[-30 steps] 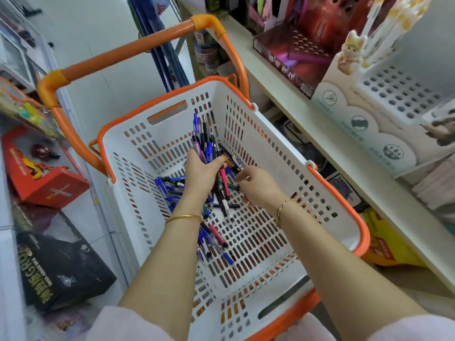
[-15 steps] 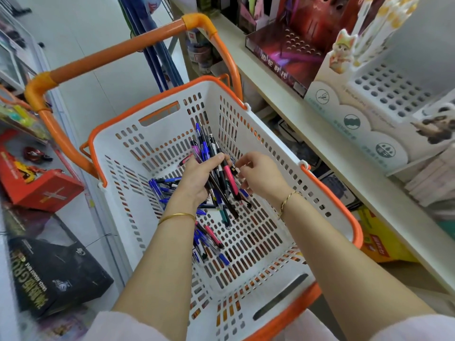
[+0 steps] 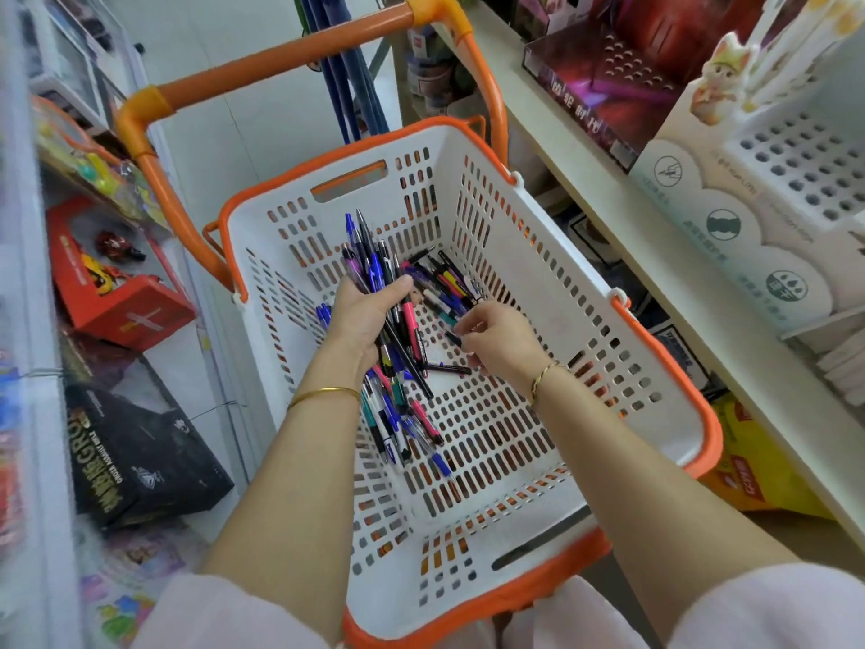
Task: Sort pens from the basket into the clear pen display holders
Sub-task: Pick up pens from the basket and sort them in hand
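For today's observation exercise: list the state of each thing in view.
Left hand: grips bundle of pens.
Right hand: fingers curled over loose pens; grip unclear.
Basket: handle raised, pens inside.
White display holder: front holes empty.

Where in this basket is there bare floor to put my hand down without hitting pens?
Bare floor lies between the loose pens and the right wall, and along the near wall. Crowded: the middle-left, under the left hand and its pen bundle, and the far end by the right hand.
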`<state>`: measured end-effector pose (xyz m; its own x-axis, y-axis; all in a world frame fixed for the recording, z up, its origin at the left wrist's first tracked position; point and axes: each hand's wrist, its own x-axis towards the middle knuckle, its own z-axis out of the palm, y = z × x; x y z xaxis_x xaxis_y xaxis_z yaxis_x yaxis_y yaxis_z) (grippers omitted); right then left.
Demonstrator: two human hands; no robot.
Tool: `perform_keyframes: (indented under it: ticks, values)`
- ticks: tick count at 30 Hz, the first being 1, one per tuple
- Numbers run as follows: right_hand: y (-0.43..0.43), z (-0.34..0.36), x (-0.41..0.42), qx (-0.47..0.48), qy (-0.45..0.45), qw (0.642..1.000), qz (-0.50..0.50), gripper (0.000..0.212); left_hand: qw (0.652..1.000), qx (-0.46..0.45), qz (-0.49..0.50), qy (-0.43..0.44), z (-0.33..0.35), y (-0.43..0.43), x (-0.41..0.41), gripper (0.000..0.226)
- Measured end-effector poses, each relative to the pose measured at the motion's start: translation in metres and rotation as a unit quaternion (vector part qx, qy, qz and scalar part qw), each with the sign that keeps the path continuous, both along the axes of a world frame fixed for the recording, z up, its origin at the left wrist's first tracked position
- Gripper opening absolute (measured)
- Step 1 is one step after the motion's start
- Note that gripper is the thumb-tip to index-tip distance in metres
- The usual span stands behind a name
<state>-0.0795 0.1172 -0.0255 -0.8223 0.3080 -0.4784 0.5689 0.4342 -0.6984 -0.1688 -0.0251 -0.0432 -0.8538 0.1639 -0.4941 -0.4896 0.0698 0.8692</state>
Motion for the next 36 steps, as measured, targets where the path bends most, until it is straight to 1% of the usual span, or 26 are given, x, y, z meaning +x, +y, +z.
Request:
perform_keyframes:
  ticks: [1,3,4,6,9,11,12,15,18,20,21,23,24,25,27,29,30,31,33,36]
  values:
    - [-0.005,-0.01,0.001,0.003,-0.028,0.999,0.016,0.019,1.0,-0.016,0.003,0.018,-0.006,-0.005,-0.002,0.092]
    - [-0.017,-0.031,0.003,0.013,-0.074,0.996,0.054,0.017,0.998,-0.044,0.012,0.035,-0.004,-0.01,0.002,0.079]
    - [-0.023,-0.041,0.002,0.022,-0.089,0.993,0.077,0.016,0.998,-0.054,0.018,0.034,-0.004,-0.01,0.004,0.076]
    - [-0.036,-0.059,-0.001,0.05,-0.117,0.984,0.127,0.015,0.997,-0.06,0.029,0.024,-0.009,-0.011,0.008,0.083]
    - [-0.053,-0.086,0.0,0.092,-0.178,0.962,0.188,0.014,0.998,-0.065,0.023,0.011,-0.032,-0.015,0.009,0.103]
    - [-0.061,-0.103,0.006,0.116,-0.218,0.944,0.217,0.012,0.997,-0.069,0.015,0.013,-0.04,-0.015,0.011,0.105]
    - [-0.064,-0.11,0.01,0.122,-0.232,0.939,0.223,0.006,0.997,-0.074,0.011,0.013,-0.039,-0.013,0.014,0.104]
    - [-0.07,-0.125,0.018,0.161,-0.227,0.933,0.229,0.031,0.996,-0.089,-0.003,0.006,-0.036,-0.01,0.017,0.111]
    - [-0.072,-0.127,0.016,0.21,-0.198,0.921,0.262,0.029,0.995,-0.096,-0.024,0.015,-0.036,-0.007,0.015,0.109]
    - [-0.07,-0.123,0.016,0.211,-0.203,0.922,0.254,0.022,0.994,-0.101,-0.04,0.017,-0.029,-0.004,0.014,0.101]
    - [-0.067,-0.121,0.016,0.189,-0.214,0.93,0.231,0.017,0.993,-0.101,-0.05,0.021,-0.022,-0.001,0.015,0.093]
    - [-0.056,-0.113,0.012,0.106,-0.223,0.959,0.137,0.016,0.991,-0.105,-0.075,0.028,-0.012,0.004,0.014,0.077]
    - [-0.048,-0.104,0.008,0.054,-0.217,0.972,0.079,0.018,0.99,-0.107,-0.091,0.032,-0.006,0.007,0.013,0.073]
    - [-0.038,-0.09,0.004,0.001,-0.2,0.98,0.022,0.018,0.988,-0.108,-0.107,0.037,0.001,0.01,0.011,0.072]
    - [-0.015,-0.053,0.0,-0.065,-0.124,0.987,-0.079,0.013,0.985,-0.095,-0.134,0.053,0.022,0.021,0.011,0.056]
    - [0.008,-0.004,0.009,-0.077,-0.016,0.985,-0.153,0.007,0.981,-0.076,-0.158,0.082,0.045,0.037,0.011,0.042]
    - [0.019,0.021,0.015,-0.069,0.053,0.978,-0.188,0.004,0.978,-0.065,-0.173,0.098,0.057,0.046,0.013,0.037]
    - [0.031,0.047,0.022,-0.053,0.124,0.966,-0.221,0.003,0.973,-0.052,-0.193,0.115,0.072,0.057,0.015,0.033]
    - [0.055,0.09,0.038,-0.026,0.246,0.93,-0.272,0.004,0.961,-0.029,-0.235,0.14,0.099,0.083,0.021,0.027]
    - [0.093,0.144,0.065,-0.02,0.353,0.873,-0.336,0.007,0.939,0.0,-0.293,0.179,0.14,0.129,0.042,0.028]
